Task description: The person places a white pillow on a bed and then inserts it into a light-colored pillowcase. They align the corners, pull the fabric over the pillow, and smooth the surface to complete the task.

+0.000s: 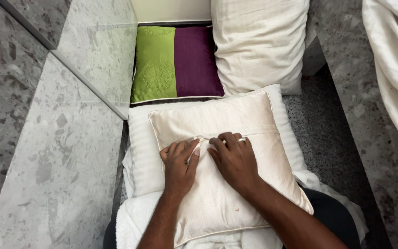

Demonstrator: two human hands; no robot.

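A cream satin cushion [226, 120] with piped edges lies on a white striped pillow [139, 152] in front of me. My left hand [178, 165] and my right hand [233, 159] rest side by side on the cushion's middle. Their fingertips meet at a seam that runs across the cover. My left thumb and forefinger pinch a small fold of cream fabric [198, 139] at that seam. My right hand, with a ring on one finger, presses flat beside it.
A green and purple cushion [176, 62] lies beyond, next to a large white pillow [259, 41]. A grey stone ledge [61, 152] runs along the left. White bedding [392, 64] hangs at the right over speckled grey flooring [328, 133].
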